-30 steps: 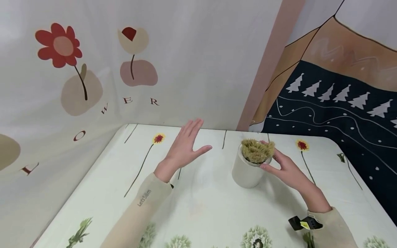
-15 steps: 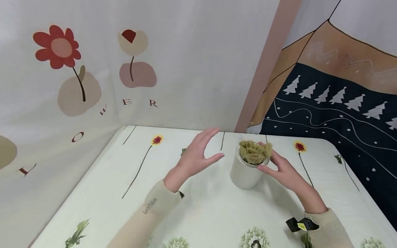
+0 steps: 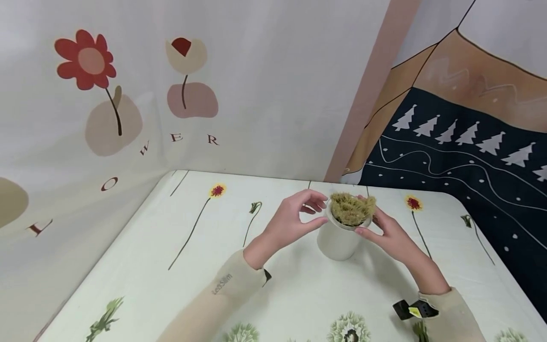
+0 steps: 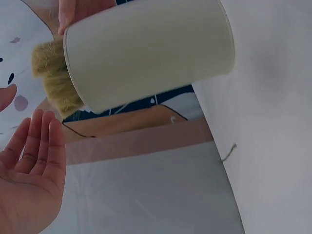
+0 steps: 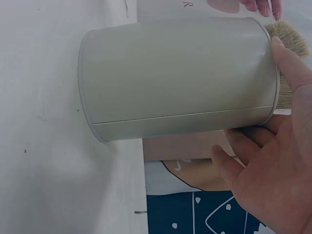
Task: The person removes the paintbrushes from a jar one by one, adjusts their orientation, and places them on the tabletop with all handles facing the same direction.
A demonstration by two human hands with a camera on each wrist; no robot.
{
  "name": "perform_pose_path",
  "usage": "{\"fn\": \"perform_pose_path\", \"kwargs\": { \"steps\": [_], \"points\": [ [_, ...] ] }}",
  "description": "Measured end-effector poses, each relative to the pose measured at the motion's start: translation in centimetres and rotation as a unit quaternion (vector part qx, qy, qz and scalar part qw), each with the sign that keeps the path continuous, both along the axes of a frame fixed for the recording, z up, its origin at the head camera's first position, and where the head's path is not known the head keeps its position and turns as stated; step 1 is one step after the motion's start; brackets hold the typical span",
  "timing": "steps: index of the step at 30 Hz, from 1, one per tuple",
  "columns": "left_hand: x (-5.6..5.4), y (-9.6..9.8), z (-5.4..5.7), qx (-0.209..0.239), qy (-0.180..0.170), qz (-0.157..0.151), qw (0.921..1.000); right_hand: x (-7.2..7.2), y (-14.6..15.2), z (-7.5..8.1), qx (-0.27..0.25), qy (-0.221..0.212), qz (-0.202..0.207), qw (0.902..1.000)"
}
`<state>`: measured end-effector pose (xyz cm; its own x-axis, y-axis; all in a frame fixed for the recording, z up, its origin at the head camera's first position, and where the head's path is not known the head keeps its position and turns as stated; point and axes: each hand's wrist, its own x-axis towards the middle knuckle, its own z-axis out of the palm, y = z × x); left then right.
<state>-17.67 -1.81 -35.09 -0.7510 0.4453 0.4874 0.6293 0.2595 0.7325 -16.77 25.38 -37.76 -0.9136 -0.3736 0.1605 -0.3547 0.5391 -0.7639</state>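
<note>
Toward the far edge of the white flowered tabletop (image 3: 290, 294) is the pale container (image 3: 337, 242). My right hand (image 3: 392, 233) grips it near the rim, thumb and fingers around its side, while my left hand (image 3: 295, 214), loosely curved with thumb spread, holds nothing just beside it. Golden tufts (image 3: 352, 210) poke out of the top.

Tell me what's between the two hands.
In the head view, a white pot with a mossy tuft is between the left hand and right hand.

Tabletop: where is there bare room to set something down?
Bare table: between its left edge and the left sleeve; between that and the right sleeve; and right of the latter. Crowded: around the pot, which the right hand grips, with the left hand near its rim.
</note>
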Motion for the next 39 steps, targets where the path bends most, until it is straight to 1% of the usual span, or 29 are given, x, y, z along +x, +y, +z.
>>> {"fn": "perform_pose_path", "kwargs": {
  "steps": [3, 5, 8, 10, 13, 17, 20, 23, 25, 28, 31, 34, 39],
  "points": [
    [0.2, 0.7, -0.1, 0.007, -0.016, -0.014, 0.9998, -0.1, 0.0, -0.1, 0.001, -0.001, 0.0, 1.0],
    [0.3, 1.2, -0.1, 0.003, -0.026, -0.017, 0.9995, -0.1, 0.1, -0.1, 0.002, -0.001, -0.001, 1.0],
    [0.4, 1.7, -0.2, -0.008, -0.035, -0.015, 0.9992, 0.0, 0.1, -0.1, 0.003, -0.001, -0.002, 1.0],
    [0.5, 2.0, -0.2, -0.015, -0.035, -0.01, 0.9992, 0.0, 0.0, -0.1, 0.004, -0.001, -0.002, 1.0],
    [0.5, 2.4, -0.2, -0.029, -0.023, -0.003, 0.9993, -0.1, 0.0, -0.2, 0.003, 0.0, 0.0, 1.0],
    [0.5, 3.0, -0.2, -0.06, 0.007, 0.007, 0.9982, 0.0, -0.1, -0.2, -0.004, 0.008, 0.004, 1.0],
    [0.6, 3.5, -0.1, -0.087, 0.03, 0.022, 0.9955, 0.1, 0.0, -0.2, -0.009, 0.015, 0.006, 0.9998],
    [0.8, 4.1, -0.2, -0.107, 0.039, 0.04, 0.9927, 0.2, 0.1, -0.3, -0.006, 0.018, 0.005, 0.9998],
    [0.9, 4.4, -0.3, -0.113, 0.039, 0.052, 0.9915, 0.3, 0.1, -0.4, 0.002, 0.022, 0.001, 0.9997],
    [1.0, 4.7, -0.5, -0.109, 0.04, 0.065, 0.991, 0.3, 0.1, -0.4, 0.018, 0.029, -0.005, 0.9994],
    [1.0, 4.9, -0.5, -0.097, 0.044, 0.068, 0.992, 0.5, 0.1, -0.4, 0.027, 0.032, -0.01, 0.9991],
    [1.1, 4.9, -0.4, -0.082, 0.042, 0.066, 0.9936, 0.6, 0.1, -0.2, 0.021, 0.024, -0.007, 0.9995],
    [1.0, 4.8, 0.0, -0.04, 0.022, 0.053, 0.9975, 0.5, 0.0, 0.0, 0.014, 0.021, -0.001, 0.9997]
  ]
}}
